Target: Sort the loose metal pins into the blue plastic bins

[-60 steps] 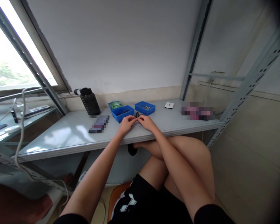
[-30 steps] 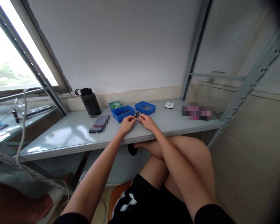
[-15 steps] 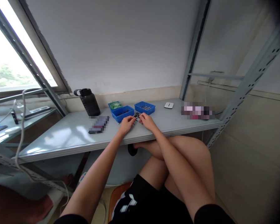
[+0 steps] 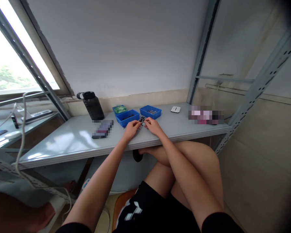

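Observation:
My left hand (image 4: 133, 128) is over the front part of the grey table (image 4: 179, 129), its thumb and fingers closed in a pinch. Facing it, my right hand (image 4: 152, 125) is pinched in the same way, a short gap away. What either one holds is too small to name. Between and just beyond the fingertips lies a small pile of black and silvery pieces (image 4: 142, 119). Behind my left hand stands a blue box (image 4: 123, 123) with dark small parts inside. Another blue box (image 4: 155, 116), beyond my right hand, contains thin silvery pieces like screws or pins.
A green packet (image 4: 120, 109) sits in a blue container at the back. To the left are a dark bottle (image 4: 94, 106) and a blurred-out phone-like object (image 4: 103, 129). A white square item (image 4: 175, 109) and a blurred pink bundle (image 4: 203, 115) lie right. Metal posts flank the table.

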A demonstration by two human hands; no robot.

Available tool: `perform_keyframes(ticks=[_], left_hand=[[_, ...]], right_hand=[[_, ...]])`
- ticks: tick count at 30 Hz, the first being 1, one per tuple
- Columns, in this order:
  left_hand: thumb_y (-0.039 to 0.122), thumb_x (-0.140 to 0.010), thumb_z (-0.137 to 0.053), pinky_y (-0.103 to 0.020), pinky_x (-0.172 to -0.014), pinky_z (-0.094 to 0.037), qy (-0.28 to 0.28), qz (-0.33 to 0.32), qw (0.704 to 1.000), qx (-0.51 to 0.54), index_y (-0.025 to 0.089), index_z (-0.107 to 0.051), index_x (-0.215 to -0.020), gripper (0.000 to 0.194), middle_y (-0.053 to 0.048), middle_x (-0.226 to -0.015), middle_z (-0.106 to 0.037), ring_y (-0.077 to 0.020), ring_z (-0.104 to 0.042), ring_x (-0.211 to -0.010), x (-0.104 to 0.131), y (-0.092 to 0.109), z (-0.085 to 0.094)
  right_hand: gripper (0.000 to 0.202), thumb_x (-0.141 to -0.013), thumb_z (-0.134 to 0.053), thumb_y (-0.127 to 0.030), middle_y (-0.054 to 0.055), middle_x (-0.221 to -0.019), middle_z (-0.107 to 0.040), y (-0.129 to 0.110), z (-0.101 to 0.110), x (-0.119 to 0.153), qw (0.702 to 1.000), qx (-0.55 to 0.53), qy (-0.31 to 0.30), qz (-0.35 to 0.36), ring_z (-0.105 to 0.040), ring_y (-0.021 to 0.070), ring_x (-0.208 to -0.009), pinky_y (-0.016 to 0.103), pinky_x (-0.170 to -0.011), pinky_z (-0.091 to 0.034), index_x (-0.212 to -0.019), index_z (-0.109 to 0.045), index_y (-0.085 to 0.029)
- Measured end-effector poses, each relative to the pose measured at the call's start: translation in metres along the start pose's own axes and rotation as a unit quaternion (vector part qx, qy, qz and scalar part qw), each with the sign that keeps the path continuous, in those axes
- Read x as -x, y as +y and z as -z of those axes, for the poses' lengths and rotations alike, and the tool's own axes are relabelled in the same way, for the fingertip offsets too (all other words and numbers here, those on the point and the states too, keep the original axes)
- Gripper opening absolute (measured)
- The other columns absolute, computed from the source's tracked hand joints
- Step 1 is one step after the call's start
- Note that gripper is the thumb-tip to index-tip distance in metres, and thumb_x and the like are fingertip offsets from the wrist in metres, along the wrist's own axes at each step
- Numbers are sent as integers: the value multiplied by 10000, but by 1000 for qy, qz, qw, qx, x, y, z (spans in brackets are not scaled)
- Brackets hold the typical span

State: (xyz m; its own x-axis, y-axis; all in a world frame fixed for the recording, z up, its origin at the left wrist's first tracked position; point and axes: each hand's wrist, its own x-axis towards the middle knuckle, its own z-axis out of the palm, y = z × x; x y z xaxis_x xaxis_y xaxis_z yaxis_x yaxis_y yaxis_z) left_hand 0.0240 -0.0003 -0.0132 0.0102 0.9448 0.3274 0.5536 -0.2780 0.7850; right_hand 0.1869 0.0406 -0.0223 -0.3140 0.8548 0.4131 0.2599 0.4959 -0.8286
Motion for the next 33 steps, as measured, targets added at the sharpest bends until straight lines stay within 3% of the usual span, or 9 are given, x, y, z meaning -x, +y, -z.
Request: perform_keyframes(ticks=[33], left_hand=[[339, -921, -549, -336, -717, -544, -7, -10, 1000, 4, 128, -615, -1003, 235, -45, -941, -645, -151, -628, -790, 2, 2, 1]], right_hand=[[131, -863, -462, -261, 5, -698, -653, 0, 1, 0, 1000, 17, -18, 19, -609, 152, -689, 270, -713, -464, -831, -572, -195]])
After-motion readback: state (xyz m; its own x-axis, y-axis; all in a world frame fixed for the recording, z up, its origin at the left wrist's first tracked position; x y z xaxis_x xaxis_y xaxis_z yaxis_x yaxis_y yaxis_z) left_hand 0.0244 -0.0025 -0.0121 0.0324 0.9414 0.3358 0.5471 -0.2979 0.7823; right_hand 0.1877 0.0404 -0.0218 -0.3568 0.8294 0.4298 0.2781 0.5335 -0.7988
